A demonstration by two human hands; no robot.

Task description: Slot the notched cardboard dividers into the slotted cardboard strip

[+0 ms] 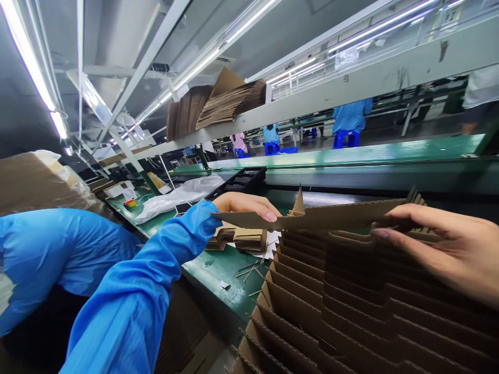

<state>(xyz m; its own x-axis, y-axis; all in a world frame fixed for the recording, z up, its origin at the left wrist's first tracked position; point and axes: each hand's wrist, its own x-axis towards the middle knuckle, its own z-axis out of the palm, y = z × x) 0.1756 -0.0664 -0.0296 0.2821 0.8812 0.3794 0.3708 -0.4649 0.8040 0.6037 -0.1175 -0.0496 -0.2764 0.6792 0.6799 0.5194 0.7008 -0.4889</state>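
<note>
Nearest us, at right, stands a row of cardboard dividers [292,306], upright and side by side, probably spaced that way by their slots. Just above its far edge we hold a cardboard strip [331,217] on edge. Our left hand [247,202] grips it near its left end, thumb on our side; our right hand [448,246] pinches the right end between thumb and fingers. The hands are apart, likely so the strip stays level; the right fingertips are in shadow, so their exact hold is hard to judge.

A blue sleeve [50,254] of another person reaches in at left. Beyond our strip, on the green table [208,270], sit a small cardboard stack [249,240] and loose thin scraps [249,270]. Farther off are plastic wrap [179,195] and a black tray [245,179]. Above, more cardboard sheets [230,104] lean together on a shelf [290,104], perhaps for support. We can read no brand or label; the rail's dark marks are unclear.
</note>
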